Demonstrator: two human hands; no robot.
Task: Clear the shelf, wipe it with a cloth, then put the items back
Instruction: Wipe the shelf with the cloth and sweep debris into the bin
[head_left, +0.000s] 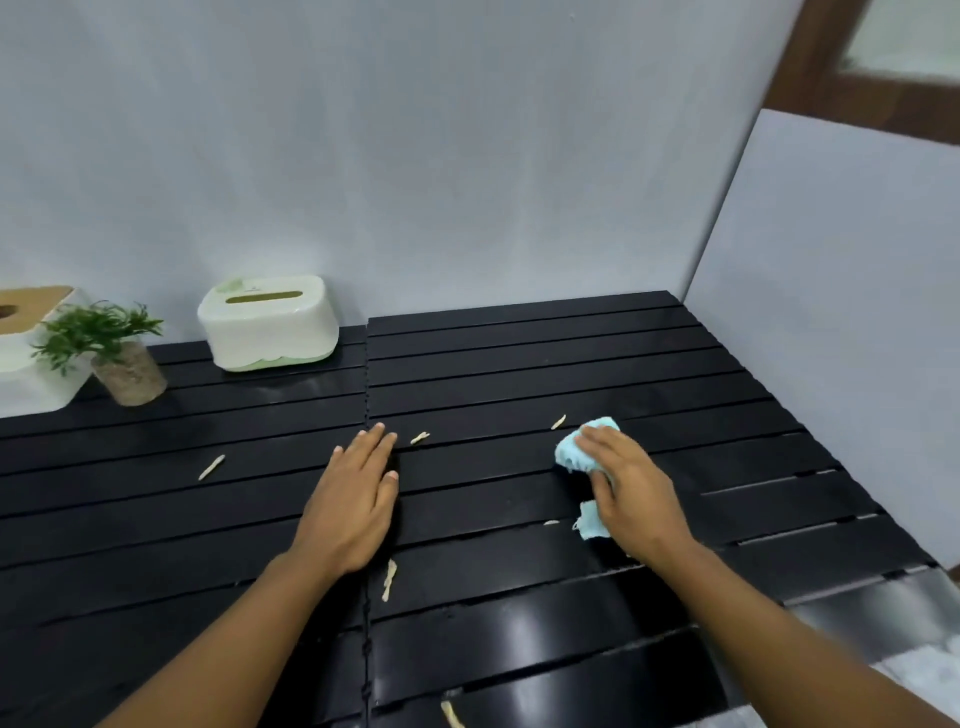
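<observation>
Shelf (519, 364) surface fills most of my feed: black slats, glossy, running left to right, with a seam down the middle where two panels meet.

Right hand (631, 491) lies palm-down over a light blue cloth (576, 449), fingers curled loosely around the wad and pressing it to the slats. Frayed blue edges poke out past the fingertips and again under the heel of the hand. I read this as a soft hold rather than a tight fist.

Left hand (358, 499) rests flat on the shelf beside the seam, fingers straight and close together, thumb lying alongside. It holds nothing.

Pale debris scraps lie scattered on the slats: one (211, 466) well left of the left hand, one (420, 438) just beyond its fingertips, one (558, 422) near the cloth, one (389, 579) by the left wrist, and one (451, 714) at the bottom edge of my view.

Items at the back left, against the grey wall (415, 156): a white and green tissue box (268, 325), a small potted plant (111, 353) tilted in its speckled pot, and a white box with a wooden lid (31, 353), partly cut off by the frame edge. All three sit well apart from both hands.
</observation>
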